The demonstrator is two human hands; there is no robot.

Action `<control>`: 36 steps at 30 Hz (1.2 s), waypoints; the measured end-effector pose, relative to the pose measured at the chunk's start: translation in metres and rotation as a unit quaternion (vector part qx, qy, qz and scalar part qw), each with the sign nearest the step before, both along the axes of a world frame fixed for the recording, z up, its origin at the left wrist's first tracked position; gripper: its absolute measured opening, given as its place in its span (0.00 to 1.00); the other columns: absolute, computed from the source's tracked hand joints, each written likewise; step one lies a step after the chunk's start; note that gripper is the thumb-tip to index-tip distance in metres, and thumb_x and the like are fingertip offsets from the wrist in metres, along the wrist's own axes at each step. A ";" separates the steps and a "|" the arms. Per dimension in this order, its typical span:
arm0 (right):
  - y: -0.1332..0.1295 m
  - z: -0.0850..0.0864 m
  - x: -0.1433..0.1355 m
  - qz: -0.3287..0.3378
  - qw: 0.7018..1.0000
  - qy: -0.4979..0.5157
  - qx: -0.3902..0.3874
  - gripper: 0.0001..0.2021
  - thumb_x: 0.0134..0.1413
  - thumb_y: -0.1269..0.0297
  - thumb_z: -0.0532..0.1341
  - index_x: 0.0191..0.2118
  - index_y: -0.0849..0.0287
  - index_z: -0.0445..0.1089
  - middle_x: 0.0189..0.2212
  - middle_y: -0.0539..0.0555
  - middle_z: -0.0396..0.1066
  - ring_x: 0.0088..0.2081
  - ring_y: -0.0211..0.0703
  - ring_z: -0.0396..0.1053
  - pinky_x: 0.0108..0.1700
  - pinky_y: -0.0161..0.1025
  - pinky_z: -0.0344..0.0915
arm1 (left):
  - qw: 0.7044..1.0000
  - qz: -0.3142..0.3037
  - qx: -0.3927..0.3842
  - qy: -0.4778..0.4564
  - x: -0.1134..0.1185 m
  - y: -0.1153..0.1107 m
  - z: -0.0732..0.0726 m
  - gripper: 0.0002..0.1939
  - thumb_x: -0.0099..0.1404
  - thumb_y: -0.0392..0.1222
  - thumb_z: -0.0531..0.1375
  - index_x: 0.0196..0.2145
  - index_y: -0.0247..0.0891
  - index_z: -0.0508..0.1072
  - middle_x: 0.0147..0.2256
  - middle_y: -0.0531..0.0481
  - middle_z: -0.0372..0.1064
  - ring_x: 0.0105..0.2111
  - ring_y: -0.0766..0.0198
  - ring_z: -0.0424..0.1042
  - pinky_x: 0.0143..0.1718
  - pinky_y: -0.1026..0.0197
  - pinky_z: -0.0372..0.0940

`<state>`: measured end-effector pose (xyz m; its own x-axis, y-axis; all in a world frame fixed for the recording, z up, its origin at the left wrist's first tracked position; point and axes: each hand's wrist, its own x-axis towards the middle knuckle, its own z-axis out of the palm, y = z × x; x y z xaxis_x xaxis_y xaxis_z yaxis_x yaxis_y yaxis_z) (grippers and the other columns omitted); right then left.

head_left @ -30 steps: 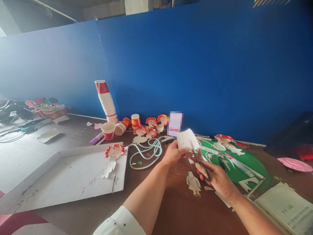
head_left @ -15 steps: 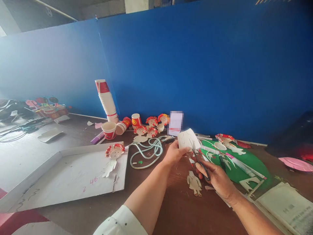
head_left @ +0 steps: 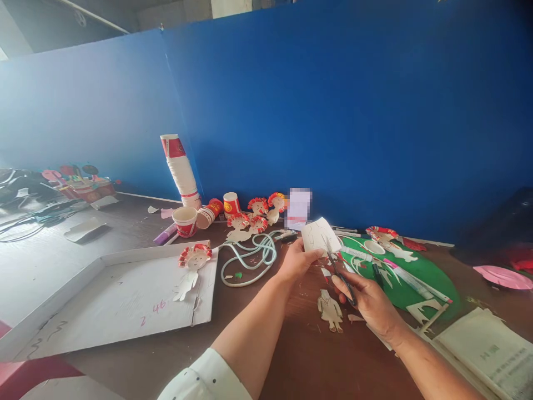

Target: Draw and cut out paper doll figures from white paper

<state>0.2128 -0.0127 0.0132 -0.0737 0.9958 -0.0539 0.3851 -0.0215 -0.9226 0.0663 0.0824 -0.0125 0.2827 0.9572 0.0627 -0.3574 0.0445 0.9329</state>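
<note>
A white piece of paper [head_left: 314, 236] with a drawn outline is pinched in my left hand [head_left: 298, 258] at its lower left edge. Black-handled scissors [head_left: 334, 265] are gripped in my right hand [head_left: 366, 300], their blades at the paper's lower right side. How far the blades are apart I cannot make out. Below the hands, a cut-out paper figure [head_left: 330, 311] lies flat on the brown table. Small paper scraps are scattered around it.
A white box lid [head_left: 120, 300] holding a paper doll [head_left: 194, 261] lies left. Behind are a pale cable [head_left: 250, 282], a tall cup stack [head_left: 183, 175] and several paper dolls [head_left: 258, 208]. On the right are a green mat [head_left: 441, 286] with markers and an open book [head_left: 478, 344].
The view has shifted very slightly. Both hands, the paper and the scissors hold almost the same position.
</note>
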 end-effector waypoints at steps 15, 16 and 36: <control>0.000 0.004 0.000 -0.018 1.000 0.001 -0.009 0.23 0.52 0.47 0.59 0.50 0.53 0.72 0.20 0.46 0.60 0.24 0.38 0.58 0.24 0.32 0.54 | 1.000 -0.015 0.016 -0.005 -0.002 0.004 -0.005 0.21 0.50 0.42 0.67 0.41 0.33 0.70 0.33 0.47 0.70 0.26 0.70 0.65 0.28 0.66 0.58; 0.000 0.003 0.000 -0.018 1.000 0.004 -0.010 0.23 0.52 0.47 0.59 0.50 0.53 0.72 0.20 0.46 0.60 0.24 0.38 0.59 0.24 0.32 0.54 | 1.000 -0.013 0.014 0.000 -0.003 0.004 -0.005 0.21 0.50 0.41 0.66 0.41 0.33 0.70 0.32 0.47 0.70 0.26 0.70 0.65 0.28 0.66 0.58; 0.001 -0.003 0.004 -0.015 0.999 0.026 -0.027 0.22 0.51 0.47 0.60 0.48 0.54 0.73 0.23 0.47 0.61 0.25 0.37 0.59 0.25 0.32 0.55 | 0.999 -0.026 0.023 -0.003 -0.004 0.006 -0.006 0.21 0.50 0.42 0.67 0.41 0.33 0.70 0.33 0.47 0.70 0.25 0.70 0.64 0.27 0.65 0.58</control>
<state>0.2165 -0.0114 0.0099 -0.0485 0.9934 -0.1041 0.3344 -0.0820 -0.9388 0.0621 0.0882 -0.0183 0.3307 0.9376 0.1075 -0.3608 0.0203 0.9324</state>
